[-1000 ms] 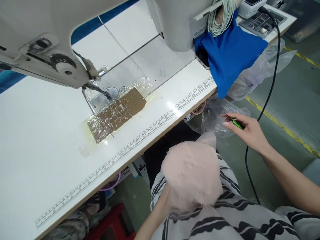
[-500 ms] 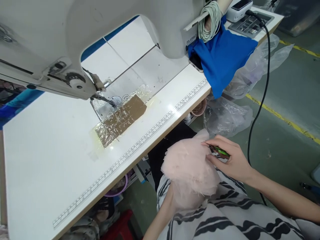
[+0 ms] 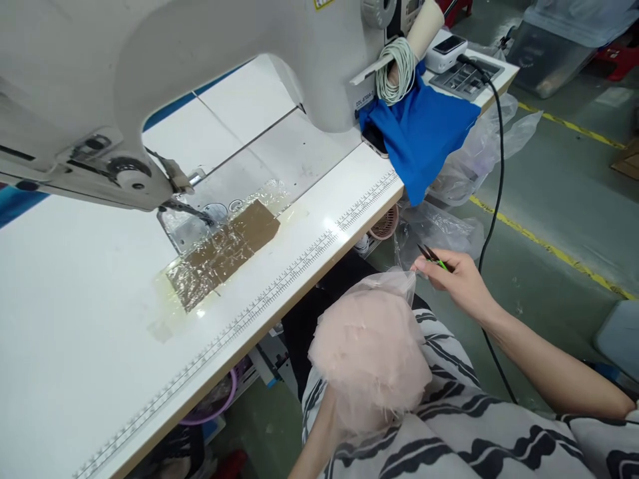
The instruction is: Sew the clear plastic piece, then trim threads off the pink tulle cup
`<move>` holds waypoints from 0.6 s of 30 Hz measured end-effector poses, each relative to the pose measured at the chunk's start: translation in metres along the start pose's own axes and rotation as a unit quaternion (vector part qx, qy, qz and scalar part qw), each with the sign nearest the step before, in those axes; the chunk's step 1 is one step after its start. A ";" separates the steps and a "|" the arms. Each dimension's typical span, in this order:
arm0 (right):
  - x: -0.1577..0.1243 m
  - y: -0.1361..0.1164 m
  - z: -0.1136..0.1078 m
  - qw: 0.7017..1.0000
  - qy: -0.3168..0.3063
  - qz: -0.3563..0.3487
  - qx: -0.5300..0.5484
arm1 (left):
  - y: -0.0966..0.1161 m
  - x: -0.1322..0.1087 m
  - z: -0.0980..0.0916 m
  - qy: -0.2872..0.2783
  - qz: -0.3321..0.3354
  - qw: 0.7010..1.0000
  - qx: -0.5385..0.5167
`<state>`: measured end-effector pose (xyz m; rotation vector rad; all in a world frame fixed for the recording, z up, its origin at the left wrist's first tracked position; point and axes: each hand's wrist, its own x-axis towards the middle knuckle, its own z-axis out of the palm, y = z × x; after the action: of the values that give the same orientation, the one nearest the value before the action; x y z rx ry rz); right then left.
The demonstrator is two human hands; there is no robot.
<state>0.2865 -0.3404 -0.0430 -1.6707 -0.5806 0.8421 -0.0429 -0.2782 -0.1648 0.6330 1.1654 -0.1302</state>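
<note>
A bundle of pale pink sheer fabric [image 3: 372, 349] rests in my lap, over my striped clothing. My left hand [image 3: 330, 412] is under it, mostly hidden, and seems to hold it from below. My right hand [image 3: 456, 279] is closed on small thread snips with a green handle [image 3: 434, 258]; their tips point at the upper corner of the fabric. A white sewing machine [image 3: 200, 73] stands on the white table [image 3: 100, 319] to my left, its needle over a taped brown patch [image 3: 224, 249].
A blue cloth [image 3: 422, 136] hangs over the table's right end beside a coil of cord [image 3: 394, 70]. Clear plastic bags [image 3: 439, 226] hang below it. A black cable [image 3: 494, 199] drops to the green floor with yellow lines. A ruler strip [image 3: 279, 286] runs along the table's edge.
My right hand with the snips came in from the right to the fabric, then lifted a little to its upper corner. The camera view shifted toward the right.
</note>
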 end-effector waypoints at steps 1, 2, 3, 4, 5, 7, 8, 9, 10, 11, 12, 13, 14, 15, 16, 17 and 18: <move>0.000 0.002 -0.002 1.000 0.007 0.000 -0.012 | -0.001 0.000 -0.003 0.001 -0.009 1.000 -0.004; 0.000 0.004 -0.005 1.000 0.013 -0.003 -0.023 | -0.001 -0.001 -0.007 0.002 -0.019 1.000 -0.007; -0.002 0.006 -0.007 0.999 0.017 -0.008 -0.027 | -0.002 -0.002 -0.010 0.001 -0.024 1.000 -0.010; -0.004 0.008 -0.010 1.000 0.014 -0.011 -0.022 | -0.002 -0.004 -0.012 -0.002 -0.025 1.000 -0.013; -0.006 0.010 -0.011 1.000 0.005 -0.011 -0.011 | -0.003 -0.007 -0.012 -0.007 -0.021 1.000 -0.017; -0.012 0.014 -0.014 1.000 -0.009 -0.011 0.000 | -0.002 -0.014 -0.008 -0.009 -0.002 1.000 -0.029; -0.015 0.016 -0.014 1.000 -0.008 -0.018 -0.014 | -0.001 -0.018 -0.005 -0.007 0.008 0.999 -0.037; -0.018 0.017 -0.015 0.999 -0.004 -0.033 -0.040 | 0.001 -0.022 -0.001 -0.007 0.013 0.999 -0.045; -0.020 0.017 -0.014 0.996 0.000 -0.056 -0.072 | 0.004 -0.025 0.004 -0.010 0.011 0.999 -0.051; -0.021 0.016 -0.014 0.991 0.004 -0.083 -0.103 | 0.007 -0.029 0.008 -0.021 0.006 0.998 -0.053; -0.022 0.014 -0.013 0.985 0.006 -0.110 -0.129 | 0.010 -0.032 0.011 -0.035 0.002 0.998 -0.051; -0.021 0.012 -0.012 0.980 0.006 -0.130 -0.149 | 0.013 -0.035 0.014 -0.050 0.004 0.998 -0.045; -0.020 0.009 -0.011 0.976 0.004 -0.144 -0.164 | 0.017 -0.038 0.017 -0.060 0.019 0.997 -0.035; -0.017 0.006 -0.010 0.973 -0.001 -0.152 -0.176 | 0.019 -0.040 0.018 -0.063 0.044 0.997 -0.023; -0.014 0.002 -0.008 0.969 -0.013 -0.156 -0.189 | 0.021 -0.042 0.020 -0.057 0.072 0.996 -0.013; -0.010 -0.002 -0.006 0.966 -0.032 -0.159 -0.202 | 0.022 -0.043 0.020 -0.049 0.091 0.995 -0.005; -0.005 -0.005 -0.005 0.962 -0.055 -0.159 -0.213 | 0.023 -0.044 0.021 -0.041 0.097 0.994 -0.001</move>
<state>0.2872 -0.3455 -0.0362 -1.8517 -1.1383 0.6022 -0.0344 -0.2799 -0.1118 0.7292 1.0191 0.0113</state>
